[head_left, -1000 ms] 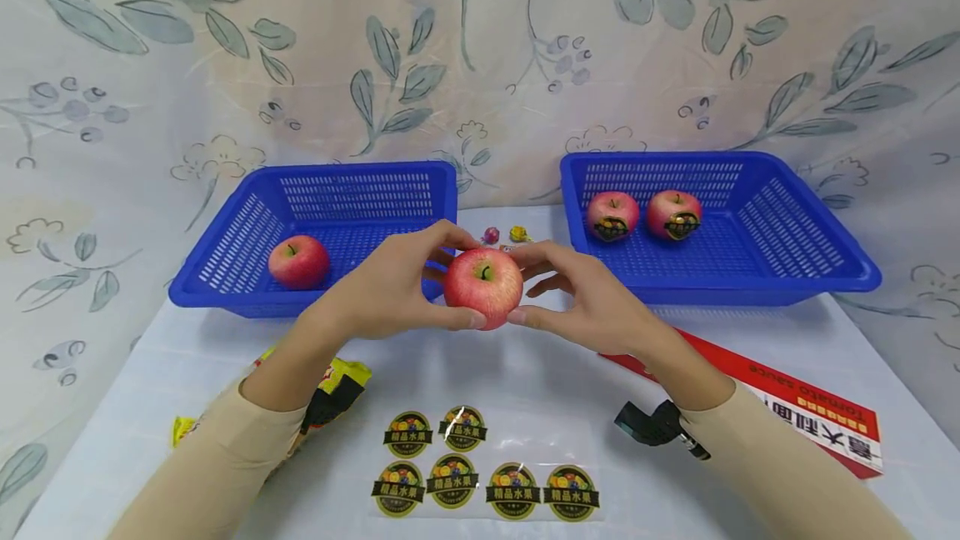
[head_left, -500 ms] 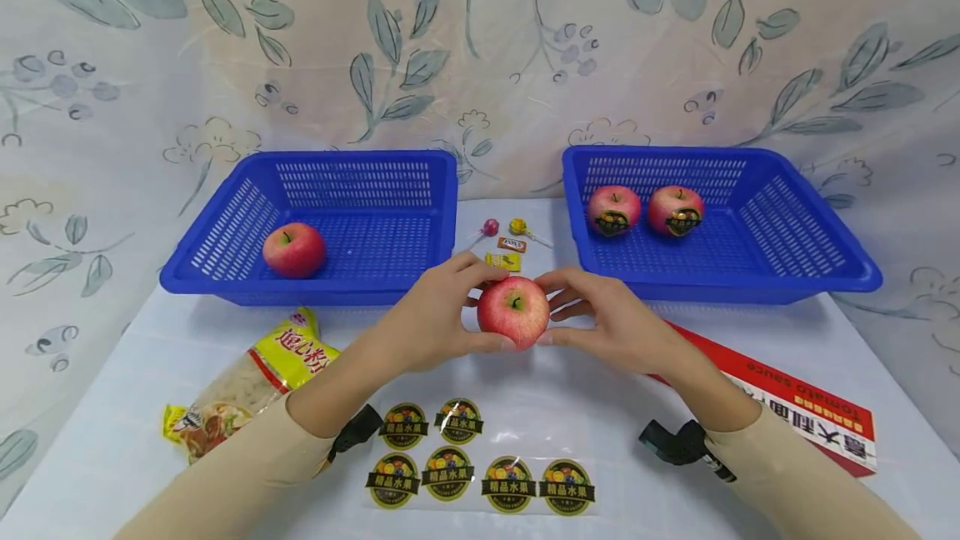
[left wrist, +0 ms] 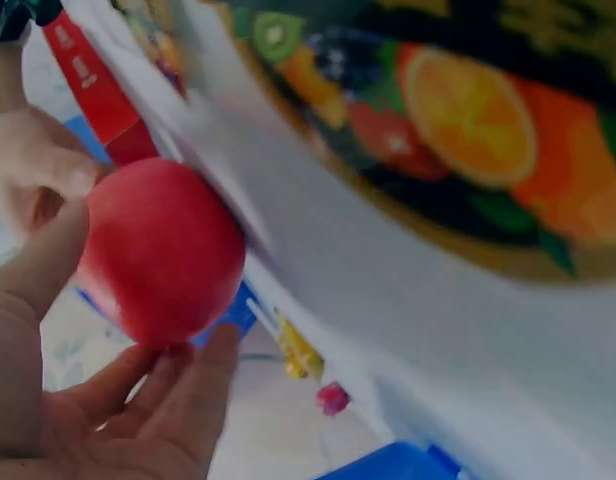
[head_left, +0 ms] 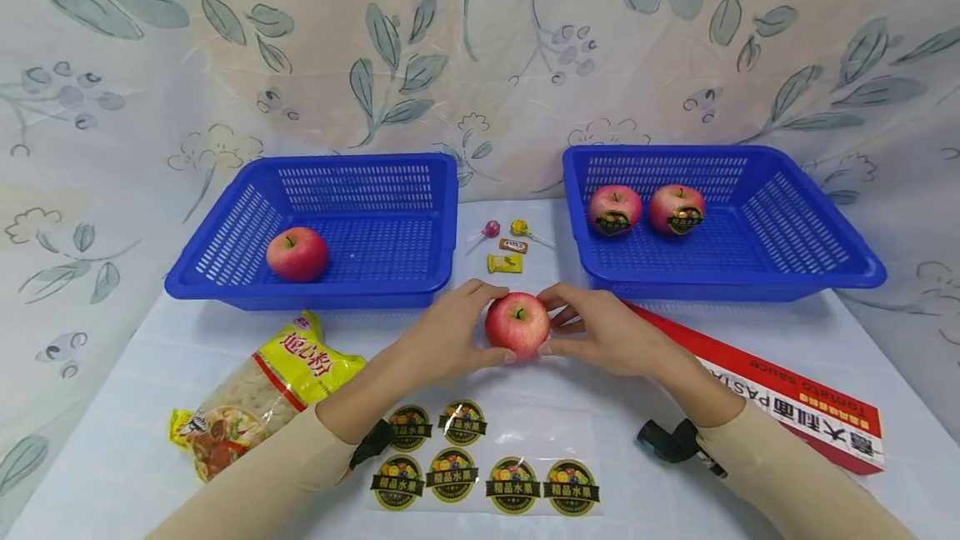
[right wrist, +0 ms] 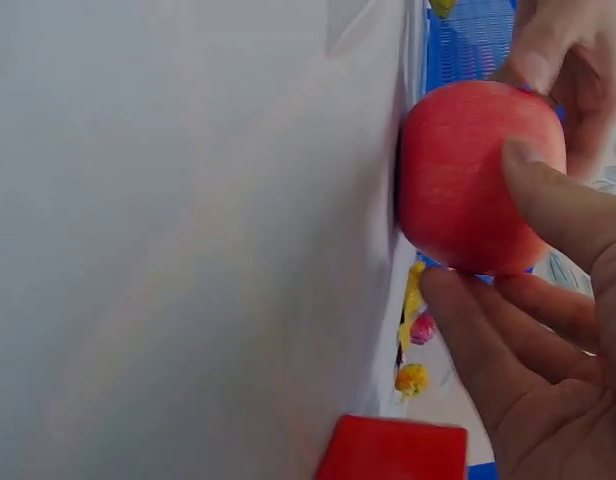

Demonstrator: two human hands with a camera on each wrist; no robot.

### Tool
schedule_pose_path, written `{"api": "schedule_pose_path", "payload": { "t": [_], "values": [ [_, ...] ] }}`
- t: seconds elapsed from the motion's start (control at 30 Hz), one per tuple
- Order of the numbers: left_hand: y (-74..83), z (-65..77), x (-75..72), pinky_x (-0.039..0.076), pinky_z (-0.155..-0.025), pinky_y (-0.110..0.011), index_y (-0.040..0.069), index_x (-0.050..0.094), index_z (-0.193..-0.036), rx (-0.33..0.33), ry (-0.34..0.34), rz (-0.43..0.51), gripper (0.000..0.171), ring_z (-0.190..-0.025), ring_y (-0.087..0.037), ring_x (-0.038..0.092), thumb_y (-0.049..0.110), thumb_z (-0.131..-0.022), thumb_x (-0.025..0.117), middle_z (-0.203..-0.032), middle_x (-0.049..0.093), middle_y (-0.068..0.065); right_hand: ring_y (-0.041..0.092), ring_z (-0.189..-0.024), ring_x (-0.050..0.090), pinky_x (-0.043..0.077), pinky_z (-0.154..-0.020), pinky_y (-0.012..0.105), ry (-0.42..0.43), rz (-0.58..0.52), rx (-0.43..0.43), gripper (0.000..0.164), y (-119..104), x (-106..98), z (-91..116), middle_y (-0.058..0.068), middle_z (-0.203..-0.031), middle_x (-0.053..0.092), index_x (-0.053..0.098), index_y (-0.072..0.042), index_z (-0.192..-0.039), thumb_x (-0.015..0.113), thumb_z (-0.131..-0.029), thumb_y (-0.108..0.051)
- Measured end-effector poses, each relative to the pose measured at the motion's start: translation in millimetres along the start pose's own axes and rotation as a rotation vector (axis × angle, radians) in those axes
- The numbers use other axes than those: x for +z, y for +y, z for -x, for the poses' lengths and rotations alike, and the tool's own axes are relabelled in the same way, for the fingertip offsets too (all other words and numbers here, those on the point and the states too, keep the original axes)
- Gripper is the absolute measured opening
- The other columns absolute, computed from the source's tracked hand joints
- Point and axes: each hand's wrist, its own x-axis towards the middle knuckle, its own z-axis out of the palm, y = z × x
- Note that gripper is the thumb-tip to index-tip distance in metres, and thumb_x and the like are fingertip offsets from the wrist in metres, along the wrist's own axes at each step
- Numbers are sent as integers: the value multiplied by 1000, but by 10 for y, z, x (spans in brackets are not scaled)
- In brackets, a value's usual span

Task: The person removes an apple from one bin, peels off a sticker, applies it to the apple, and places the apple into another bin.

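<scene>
A red apple [head_left: 517, 325] stands on the white table between the two hands, stem upward. My left hand [head_left: 448, 336] grips its left side, thumb in front and fingers behind. From the other side my right hand [head_left: 606, 332] holds it the same way. In the right wrist view, the apple [right wrist: 478, 180] appears to rest against the tabletop, with the thumb laid on its skin. A clear sheet [head_left: 540, 432] bearing several round black-and-gold fruit stickers [head_left: 452, 474] lies in front of the hands.
The left blue basket [head_left: 360, 288] holds one apple [head_left: 297, 254]. Two stickered apples [head_left: 615, 209] sit in the right blue basket [head_left: 750, 277]. Lollipops [head_left: 520, 227] and wrapped candies [head_left: 505, 262] lie between them. A pasta bag [head_left: 255, 398] is left, a red box [head_left: 810, 415] right.
Both hands have brought the apple down and slightly right, toward the person, onto the table. The candies behind it and the pasta bag have come into fuller view.
</scene>
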Motion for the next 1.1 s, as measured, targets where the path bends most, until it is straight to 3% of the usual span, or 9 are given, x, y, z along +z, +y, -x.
{"api": "schedule_pose_path", "payload": {
  "t": [0.13,0.23,0.43,0.63,0.77,0.87,1.0,1.1],
  "values": [
    [-8,141,-72,43,-114,-47,5,46,-150,-93,-58,-24,85,-134,-29,53,44,-84,84,-144,53,-12,19,-107,72,60,-90,36,-10,32,22,60,-71,-58,34,2,-131,67,57,-13,-139,84,-87,-27],
    [-30,260,-130,46,-110,-45,5,53,-143,-144,-108,-54,76,-126,-28,57,42,-84,84,-137,57,-11,20,-109,71,60,-91,38,18,60,8,61,-132,-130,73,5,-136,64,56,-11,-141,83,-88,-24],
    [-78,483,-179,51,-98,-43,10,66,-121,-126,-231,-148,61,-107,-22,59,48,-78,88,-111,63,-3,15,-101,71,61,-86,32,122,99,-83,54,-268,-250,119,3,-125,65,58,-11,-135,83,-87,-15],
    [-78,636,-138,49,-81,-39,18,64,-102,-124,-286,-203,50,-92,-17,49,46,-72,92,-94,55,6,13,-93,69,60,-80,27,119,73,-194,49,-426,-155,122,2,-113,67,60,-10,-132,81,-87,-8],
    [-100,681,-85,43,-79,-37,21,61,-89,-116,-301,-188,40,-90,-17,44,44,-75,91,-90,50,7,9,-90,67,59,-79,26,98,86,-259,46,-521,7,121,1,-110,68,62,-10,-129,82,-88,-12],
    [-122,707,-63,40,-75,-36,21,58,-89,-111,-287,-156,37,-84,-16,44,41,-81,88,-83,49,6,9,-89,66,57,-79,24,54,94,-300,44,-567,127,108,-1,-112,68,62,-11,-129,81,-90,-17],
    [-151,723,-67,45,-74,-33,22,56,-99,-113,-260,-29,31,-77,-11,51,34,-88,82,-81,57,8,11,-89,66,57,-79,23,-28,79,-340,41,-601,251,69,-2,-112,66,63,-12,-130,77,-93,-21],
    [-168,731,-90,51,-77,-33,21,60,-109,-99,-243,93,27,-78,-9,57,29,-91,79,-92,66,7,9,-88,64,57,-77,23,-69,74,-349,35,-609,321,41,0,-110,65,66,-11,-127,75,-95,-21]
  ]
}}
